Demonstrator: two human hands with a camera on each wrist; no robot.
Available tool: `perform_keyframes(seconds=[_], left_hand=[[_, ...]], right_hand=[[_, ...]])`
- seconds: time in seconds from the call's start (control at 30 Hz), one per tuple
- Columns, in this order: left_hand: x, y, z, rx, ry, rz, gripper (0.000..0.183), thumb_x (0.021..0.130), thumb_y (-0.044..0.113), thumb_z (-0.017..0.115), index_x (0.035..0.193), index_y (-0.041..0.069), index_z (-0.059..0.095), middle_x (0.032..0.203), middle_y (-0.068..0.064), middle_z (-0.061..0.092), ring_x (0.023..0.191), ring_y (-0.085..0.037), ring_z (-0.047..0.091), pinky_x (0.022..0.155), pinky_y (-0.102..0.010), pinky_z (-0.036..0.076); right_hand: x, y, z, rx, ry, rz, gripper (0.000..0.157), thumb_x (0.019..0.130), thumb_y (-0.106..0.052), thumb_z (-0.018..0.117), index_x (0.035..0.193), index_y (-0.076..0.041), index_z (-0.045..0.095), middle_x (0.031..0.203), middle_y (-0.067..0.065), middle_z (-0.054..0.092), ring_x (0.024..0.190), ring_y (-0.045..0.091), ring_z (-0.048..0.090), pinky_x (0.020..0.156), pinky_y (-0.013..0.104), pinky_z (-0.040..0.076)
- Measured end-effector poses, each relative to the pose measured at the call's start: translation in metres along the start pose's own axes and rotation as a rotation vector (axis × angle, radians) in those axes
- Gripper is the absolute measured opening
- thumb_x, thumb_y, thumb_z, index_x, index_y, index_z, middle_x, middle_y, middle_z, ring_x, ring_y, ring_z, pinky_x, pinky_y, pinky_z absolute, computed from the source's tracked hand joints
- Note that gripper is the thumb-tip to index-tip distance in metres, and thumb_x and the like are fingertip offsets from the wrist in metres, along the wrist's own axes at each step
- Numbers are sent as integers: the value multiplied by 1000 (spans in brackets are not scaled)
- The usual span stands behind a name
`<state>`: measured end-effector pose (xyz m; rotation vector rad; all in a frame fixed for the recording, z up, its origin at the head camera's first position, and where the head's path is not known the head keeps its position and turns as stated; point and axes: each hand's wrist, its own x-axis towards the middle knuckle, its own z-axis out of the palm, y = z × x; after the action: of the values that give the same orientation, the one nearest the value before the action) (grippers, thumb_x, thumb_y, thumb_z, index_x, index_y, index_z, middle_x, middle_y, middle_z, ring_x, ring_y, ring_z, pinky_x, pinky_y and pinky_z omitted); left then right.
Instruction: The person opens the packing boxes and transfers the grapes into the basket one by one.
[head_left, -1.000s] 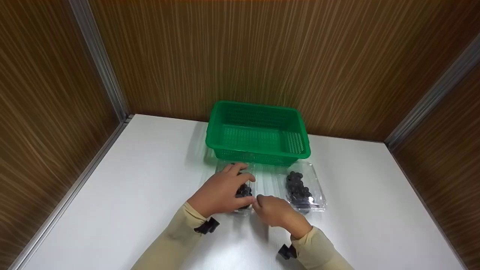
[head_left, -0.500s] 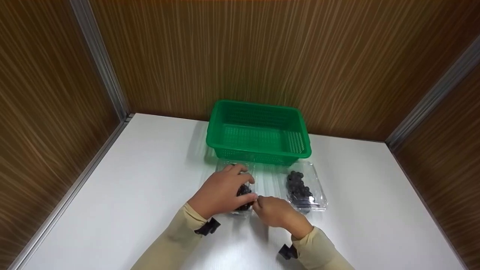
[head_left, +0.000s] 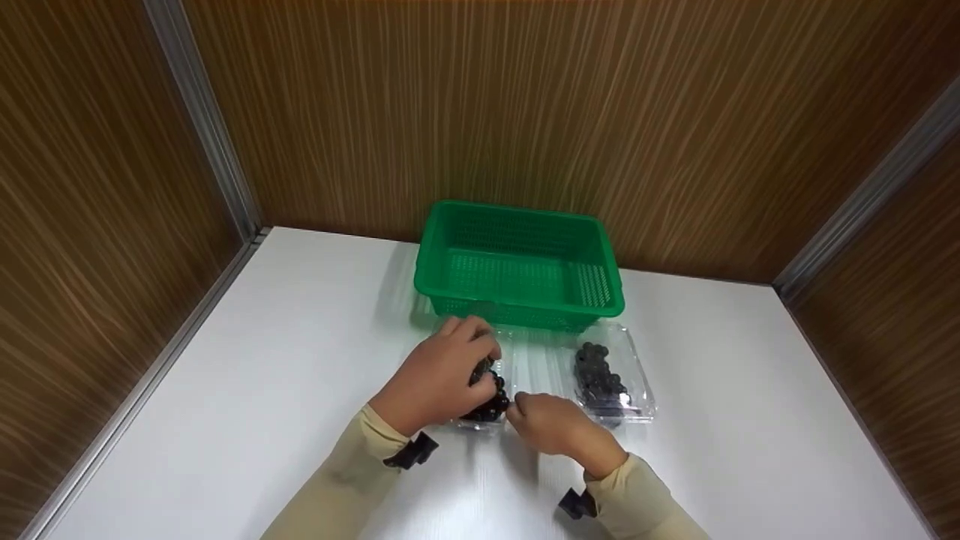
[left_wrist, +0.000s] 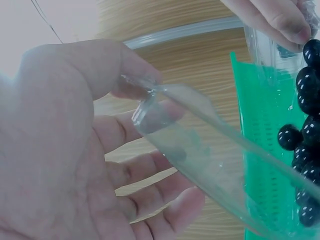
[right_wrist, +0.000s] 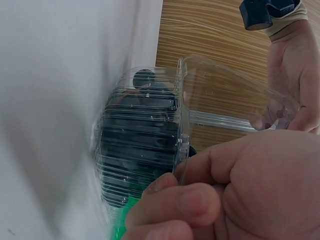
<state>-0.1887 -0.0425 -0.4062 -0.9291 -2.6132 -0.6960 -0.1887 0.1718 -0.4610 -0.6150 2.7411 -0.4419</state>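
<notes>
Grapes (head_left: 491,406), dark and glossy, sit in a see-through box (head_left: 478,427) in front of the green basket (head_left: 525,306), at its left half, as my head view relays from a distance. Reading across, I see a wood-grain side wall (head_left: 97,225) and a metal strip (head_left: 210,127), both well left of the basket. Next comes a tan sleeve (head_left: 330,480) with a black wrist mount (head_left: 411,452), nearer my camera than the basket and to its left. The person's left hand (head_left: 439,379), in front of the basket's left corner, pinches the lid (left_wrist: 200,145) by its edge; my left wrist view shows that lid raised at a slant, with thumb and fingers on either side. The right hand (head_left: 551,425), in front of the basket's middle, curls its fingers and grips the box's edge, seen closest in my right wrist view. A second box (head_left: 637,394) holding a second bunch (head_left: 598,371) rests just in front of the basket's right end, on the white table (head_left: 300,360) that bears the basket too. Farther right of the basket, I pick out another metal strip (head_left: 870,180).
</notes>
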Motion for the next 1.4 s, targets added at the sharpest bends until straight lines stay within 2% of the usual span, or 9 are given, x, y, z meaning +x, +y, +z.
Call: perform_keyframes(seconds=[0.23,0.4,0.53,0.67,0.93,1.1,1.3,1.4], left_hand=[[-5,-1,-7,56,47,2,14,93,23,65,99,14,72,116,-2,66,98,-20,58,74,-35,55],[-8,-1,-10,30,56,-22,20,98,32,67,102,14,74,110,1,65,99,-18,60,76,-34,57],[-8,-3,-16,22,84,-57,14,96,25,67,100,13,74,108,2,66,100,-17,62,72,-35,58],[-9,-5,-24,26,78,-93,16,93,18,65,104,12,75,107,1,66,97,-17,63,68,-34,56],[-14,-10,-35,-14,82,-136,18,94,19,66,108,13,74,110,2,65,94,-13,63,72,-31,55],[-17,-13,-42,-29,71,-151,20,95,18,65,112,13,74,113,1,65,101,-17,65,76,-35,56],[-27,-18,-54,-28,51,-246,23,96,18,65,116,13,74,120,1,66,108,-19,65,82,-40,57],[-33,-20,-59,-10,38,-301,25,96,22,68,118,12,73,123,-3,67,113,-23,65,87,-44,57]], right_hand=[[-2,-2,1,-5,8,1,29,108,-22,39,88,-7,55,88,19,65,91,44,67,82,61,51],[-3,-2,2,3,-6,18,30,108,-23,39,91,-7,57,93,19,67,96,44,67,85,61,51],[-3,-3,2,2,-6,26,31,109,-23,38,92,-6,58,95,19,68,98,44,67,87,61,52],[-2,-3,2,0,-16,27,32,109,-24,37,94,-6,59,96,20,68,101,44,67,89,61,52],[-3,-2,2,4,-18,30,32,109,-23,36,91,-6,57,95,18,67,102,44,67,90,61,51],[-3,-1,-1,-7,-16,28,32,109,-23,36,94,-4,58,97,20,67,105,46,66,92,62,51],[-3,-2,-2,-3,-31,33,34,109,-23,35,101,-1,61,103,22,68,109,46,65,96,61,50],[-1,-2,-1,-12,-36,28,34,109,-23,35,100,-2,60,100,20,68,107,45,66,95,61,50]])
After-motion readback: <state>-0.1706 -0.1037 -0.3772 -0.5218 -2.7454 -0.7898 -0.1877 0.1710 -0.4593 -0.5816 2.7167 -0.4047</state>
